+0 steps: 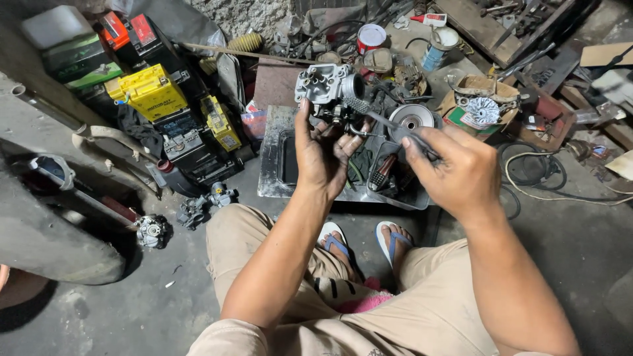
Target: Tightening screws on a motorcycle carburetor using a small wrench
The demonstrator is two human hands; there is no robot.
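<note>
My left hand (323, 151) grips a grey metal carburetor (326, 86) from below and holds it up over a metal tray (270, 158). My right hand (455, 168) is closed on the dark handle of a brush-like tool (379, 118). The tool's bristled tip rests against the carburetor's right side. Both hands are smeared with grease. I sit low, knees apart, with my sandalled feet (366, 240) just in front of the tray.
Yellow and black batteries (151, 92) are stacked at the left. Another carburetor (198, 207) and small engine parts lie on the concrete floor. Cans (371, 36), a round pulley (412, 118), a box of parts (481, 109) and cables crowd the area behind the tray.
</note>
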